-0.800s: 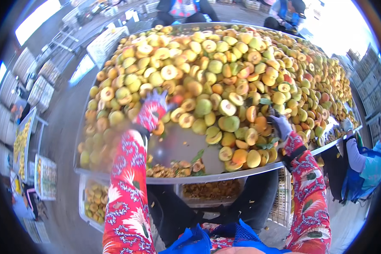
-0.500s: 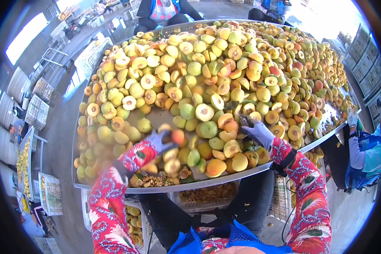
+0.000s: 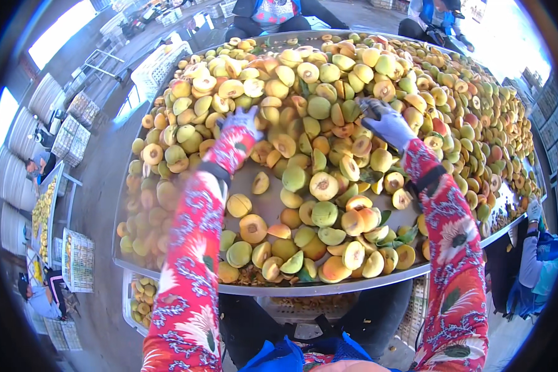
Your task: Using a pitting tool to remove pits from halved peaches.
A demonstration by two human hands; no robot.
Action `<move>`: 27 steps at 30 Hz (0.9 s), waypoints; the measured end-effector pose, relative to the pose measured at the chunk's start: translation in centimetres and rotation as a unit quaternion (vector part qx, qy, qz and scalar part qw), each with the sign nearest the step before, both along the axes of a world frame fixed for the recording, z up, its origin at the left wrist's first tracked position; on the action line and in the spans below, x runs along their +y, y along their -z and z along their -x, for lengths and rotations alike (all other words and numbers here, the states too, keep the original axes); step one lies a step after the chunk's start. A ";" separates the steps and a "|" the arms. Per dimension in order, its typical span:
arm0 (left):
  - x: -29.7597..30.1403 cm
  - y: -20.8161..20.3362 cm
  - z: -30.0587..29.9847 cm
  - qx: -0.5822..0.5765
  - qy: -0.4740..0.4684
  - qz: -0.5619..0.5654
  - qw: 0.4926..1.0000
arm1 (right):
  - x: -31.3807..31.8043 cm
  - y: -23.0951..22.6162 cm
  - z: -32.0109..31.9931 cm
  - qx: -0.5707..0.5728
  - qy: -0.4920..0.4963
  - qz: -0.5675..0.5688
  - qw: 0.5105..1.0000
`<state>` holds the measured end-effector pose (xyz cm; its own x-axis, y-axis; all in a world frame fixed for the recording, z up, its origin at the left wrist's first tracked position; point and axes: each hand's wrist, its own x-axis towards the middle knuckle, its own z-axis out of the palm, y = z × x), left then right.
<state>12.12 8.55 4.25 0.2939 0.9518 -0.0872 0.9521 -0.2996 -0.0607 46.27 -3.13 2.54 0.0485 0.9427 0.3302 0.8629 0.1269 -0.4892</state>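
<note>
A metal-topped table (image 3: pixel 254 170) carries a deep heap of yellow-green peaches (image 3: pixel 319 107), many of them halved with the pit showing. Both my arms, in red flowered sleeves, stretch far over it. My left hand (image 3: pixel 242 123), in a pale purple glove, lies against the heap's near slope, fingers apart, no peach seen in its grip. Further right, my right hand (image 3: pixel 385 123) in a similar glove with dark fingertips rests on the peaches, its fingers spread and slightly bent. Between my arms, a looser group of peach halves (image 3: pixel 323 186) lies near the table's front edge.
Below the front edge stand a crate of fruit (image 3: pixel 144 301) at left and another basket (image 3: pixel 310 305) between my legs. A white crate (image 3: pixel 158 68) is beside the table's far left. Co-workers sit at the far side (image 3: pixel 276 15) and at right (image 3: pixel 539 248).
Both hands have moved away from me, from the near part of the table up to the heap. Peaches have shifted near the front edge, and the whole view has tilted slightly.
</note>
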 end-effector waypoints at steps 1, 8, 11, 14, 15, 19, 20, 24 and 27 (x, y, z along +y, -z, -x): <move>-0.5 1.1 1.1 0.008 -0.015 -0.040 0.999 | 0.2 -0.6 3.2 -0.044 -0.001 0.003 0.999; -7.1 4.9 5.0 -0.084 0.026 0.127 0.988 | -4.7 1.7 5.8 -0.001 -0.149 0.013 0.989; -10.9 3.4 6.9 -0.030 0.094 0.171 0.980 | -7.5 1.0 7.5 -0.012 -0.214 0.096 0.972; -14.6 1.1 7.9 -0.134 0.088 0.182 0.970 | -10.5 0.1 8.9 -0.098 -0.175 0.152 0.968; -15.7 0.2 8.1 -0.197 0.065 0.172 0.963 | -11.5 0.1 9.4 -0.133 -0.129 0.174 0.967; -20.5 2.0 12.1 -0.644 -0.023 0.349 0.680 | -18.3 -3.9 13.1 -0.011 -0.110 -0.027 0.993; -21.8 3.3 13.1 -0.679 0.010 0.382 0.627 | -20.1 -3.5 14.1 0.054 -0.117 0.014 0.992; -30.7 3.4 12.0 -0.757 -0.076 0.313 0.568 | -30.1 -3.3 19.9 0.155 -0.121 0.162 0.967; -35.7 3.9 11.8 -0.745 -0.118 0.371 0.542 | -34.9 -3.1 23.6 0.215 -0.118 0.204 0.948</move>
